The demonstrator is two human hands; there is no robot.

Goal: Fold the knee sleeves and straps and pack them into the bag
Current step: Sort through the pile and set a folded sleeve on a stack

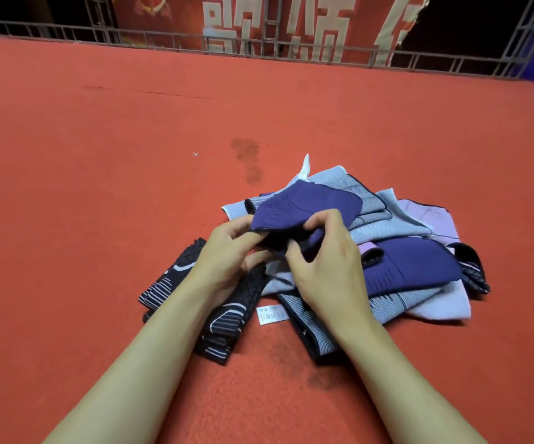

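A pile of knee sleeves (387,219) in grey, light blue, lilac and purple lies on the red carpet (99,187). Both hands hold one purple sleeve (307,203) just above the pile's near left side. My left hand (227,248) pinches its lower left edge. My right hand (326,264) grips its lower right part with curled fingers. A second purple sleeve (416,264) lies to the right on the pile. Dark patterned sleeves (176,283) lie flat under my left wrist. No bag is in view.
A white care label (270,314) sticks out near the pile's front. Dark stains (246,155) mark the carpet beyond the pile. A metal railing (163,40) and a red banner (291,24) line the carpet's far edge.
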